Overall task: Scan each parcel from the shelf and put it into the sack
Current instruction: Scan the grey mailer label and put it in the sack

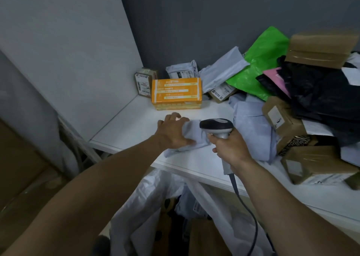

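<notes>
A soft grey mailer parcel point(191, 140) lies near the front edge of the white shelf point(136, 123). My left hand point(173, 131) grips its left end, fingers curled over the top. My right hand point(229, 148) holds a grey and black barcode scanner point(217, 128) by the handle, its head just over the parcel's right end. The scanner's cable point(249, 213) hangs down. Below the shelf edge stands the open white sack point(136, 216) with parcels inside.
An orange box point(176, 93) stands at the back with a small brown box point(145, 84) to its left. A heap of grey, green and black mailers and brown cartons point(288, 103) fills the right side. A grey wall panel point(68, 51) closes the left.
</notes>
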